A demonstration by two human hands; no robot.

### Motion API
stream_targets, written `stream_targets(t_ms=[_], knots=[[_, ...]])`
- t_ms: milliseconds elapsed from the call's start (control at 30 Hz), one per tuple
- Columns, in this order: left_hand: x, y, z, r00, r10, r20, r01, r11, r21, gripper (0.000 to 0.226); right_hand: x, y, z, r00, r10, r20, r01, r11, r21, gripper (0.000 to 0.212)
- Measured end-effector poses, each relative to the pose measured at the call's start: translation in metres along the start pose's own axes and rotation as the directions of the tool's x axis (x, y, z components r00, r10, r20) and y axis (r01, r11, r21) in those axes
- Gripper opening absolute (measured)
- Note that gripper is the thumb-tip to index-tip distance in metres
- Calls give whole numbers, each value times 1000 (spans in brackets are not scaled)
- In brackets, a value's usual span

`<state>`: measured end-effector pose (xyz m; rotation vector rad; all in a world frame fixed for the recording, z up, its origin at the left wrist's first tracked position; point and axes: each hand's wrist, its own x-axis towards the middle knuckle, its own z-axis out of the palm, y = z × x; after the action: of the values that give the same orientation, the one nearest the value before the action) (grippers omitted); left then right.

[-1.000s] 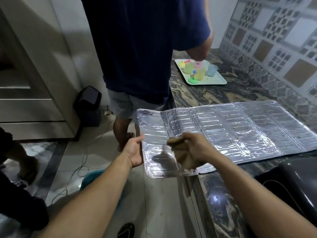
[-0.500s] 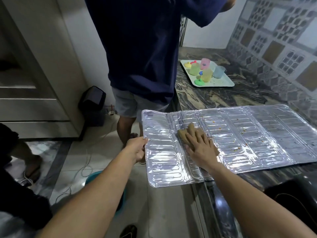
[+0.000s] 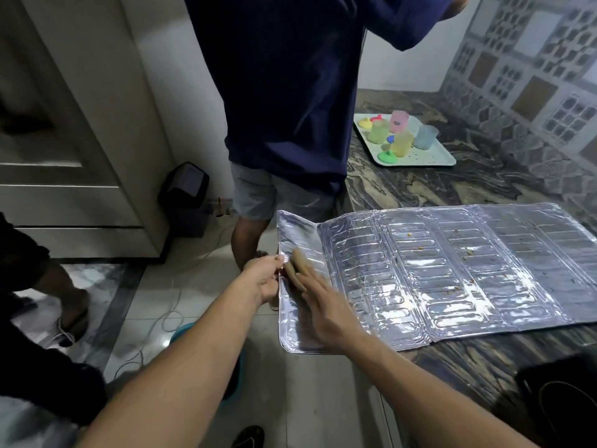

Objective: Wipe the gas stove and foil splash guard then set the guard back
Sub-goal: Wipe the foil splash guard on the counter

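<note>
Wiping right hand (image 3: pixel 326 310) with cloth (image 3: pixel 298 265) now at guard (image 3: pixel 452 273) left edge.

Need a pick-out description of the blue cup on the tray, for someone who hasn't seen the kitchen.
Start at the dark marbled counter under the patterned tile wall, beyond the silver foil splash guard. A pale tray of coloured plastic cups sits there. The blue cup stands at its right, nearest the wall; the others are pink or yellow-green.

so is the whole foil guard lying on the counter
No, the foil guard's left panel overhangs the counter edge, gripped by the left hand.
</note>
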<state>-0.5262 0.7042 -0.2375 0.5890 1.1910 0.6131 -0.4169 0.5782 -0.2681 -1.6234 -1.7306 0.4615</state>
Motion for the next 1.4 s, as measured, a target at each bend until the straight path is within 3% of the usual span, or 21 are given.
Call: stream_targets(t_ms=[67,167,233,367,433,500,600,700,867,1000,1100,1167,1267,1400], knots=[[1,1,-5,1000,-12,-5,12,1000,-6,28,-7,3,1,996,-78,54,80,996,-36,39],[-2,1,-14,999,-47,8,46,999,9,18,-2,1,-24,993,-35,115,37,999,-15,35],[-4,3,-21,996,-64,59,62,997,35,11,7,5,-48,999,29,15,-28,999,-29,40],[1,10,-20,989,-56,138,44,995,87,30,27,29,-83,959,221,-178,-255,947,-197,47],[3,15,-17,988,-48,145,38,997,73,28,34,37,-92,946,242,-216,-299,910,-288,59],[6,21,-13,982,-63,181,55,997,51,23,36,44,-94,947,254,-198,-305,905,-297,67],[11,26,-7,966,-61,253,57,998,22,32,26,68,-78,949,308,-66,-307,858,-412,50],[20,32,-2,955,-62,290,68,998,-12,48,17,83,-68,956,273,-107,-290,828,-480,50],[34,37,4,948,-75,310,92,995,-42,55,41,69,-67,918,270,-291,-371,844,-388,40],[36,41,8,934,-70,350,99,993,-67,64,63,74,-53,892,391,-228,-453,770,-449,45],[40,43,12,923,-89,376,121,991,-63,74,76,65,-35,932,350,-98,-356,828,-433,47],[41,45,14,910,-120,396,151,987,-47,82,81,52,-22,952,306,5,-290,906,-307,49],[45,48,14,908,-145,394,178,983,-49,88,80,28,-9,974,226,-6,-226,969,-100,49],[52,54,13,928,-126,349,161,984,-72,86,70,7,1,997,63,-37,-63,998,3,44]])
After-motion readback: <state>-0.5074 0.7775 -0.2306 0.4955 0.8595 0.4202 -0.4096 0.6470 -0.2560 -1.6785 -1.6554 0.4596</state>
